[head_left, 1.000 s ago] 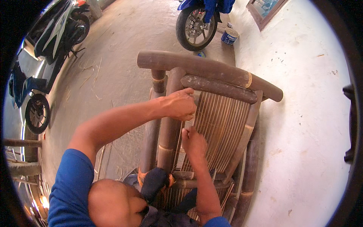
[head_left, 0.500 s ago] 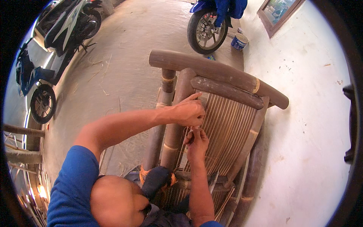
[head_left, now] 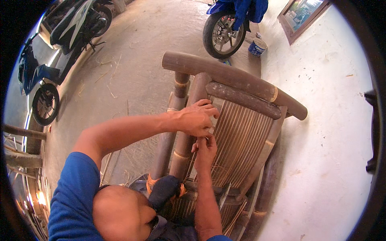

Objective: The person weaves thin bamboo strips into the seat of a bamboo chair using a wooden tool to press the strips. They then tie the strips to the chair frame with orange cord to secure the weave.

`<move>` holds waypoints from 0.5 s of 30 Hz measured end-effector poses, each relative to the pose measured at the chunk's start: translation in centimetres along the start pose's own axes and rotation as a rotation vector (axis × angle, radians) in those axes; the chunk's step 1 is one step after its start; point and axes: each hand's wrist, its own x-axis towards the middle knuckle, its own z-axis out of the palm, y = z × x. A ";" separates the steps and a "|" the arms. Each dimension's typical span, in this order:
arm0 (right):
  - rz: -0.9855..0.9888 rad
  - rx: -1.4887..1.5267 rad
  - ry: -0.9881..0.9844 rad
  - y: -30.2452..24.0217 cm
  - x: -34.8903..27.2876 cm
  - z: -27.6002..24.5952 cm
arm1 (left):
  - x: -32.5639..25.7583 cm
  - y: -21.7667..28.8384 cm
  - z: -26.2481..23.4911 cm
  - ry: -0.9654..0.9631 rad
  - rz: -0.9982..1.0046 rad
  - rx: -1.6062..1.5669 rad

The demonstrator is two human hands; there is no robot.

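Observation:
Over the left side of a brown bamboo chair's slatted panel (head_left: 245,134), my two hands meet. My left hand (head_left: 197,118) arches in from the left beside the thick upright pole (head_left: 185,146), its fingers bent and its thumb side against the right hand's fingertips. My right hand (head_left: 206,148) comes up from below, thumb and fingers pinched together on a thin strand, now mostly hidden. What the left fingertips grip, if anything, is hidden between the hands. Fine loose strands (head_left: 219,170) lie across the lower slats.
A thick bamboo rail (head_left: 225,72) tops the chair. Below my hands are a dark-covered foot (head_left: 165,190), orange cord (head_left: 151,184) and a narrow pointed blade-like piece (head_left: 226,195). A white wall (head_left: 321,152) stands close at right. Motorbikes (head_left: 223,34) and a paint bucket (head_left: 257,47) stand beyond.
The left hand's pointing index finger has bent down and its other fingers have loosened. My right hand has shifted slightly left. The view has tilted a little.

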 end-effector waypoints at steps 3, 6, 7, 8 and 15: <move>-0.061 -0.510 0.013 -1.2 1.0 -0.1 | -0.2 -0.2 -0.3 0.074 0.027 -0.058; -0.270 -1.115 0.037 -3.1 2.2 0.1 | -1.1 0.5 -0.4 0.147 -0.004 -0.117; -0.366 -1.316 0.041 -3.7 2.4 0.3 | -1.4 0.7 -0.5 0.145 -0.039 -0.127; -0.354 -1.238 0.078 -4.5 2.3 0.5 | -1.7 1.0 -0.6 0.176 -0.023 -0.136; -0.815 -0.576 -0.015 -13.4 0.8 1.9 | -3.7 1.4 -2.2 0.196 -0.059 -0.187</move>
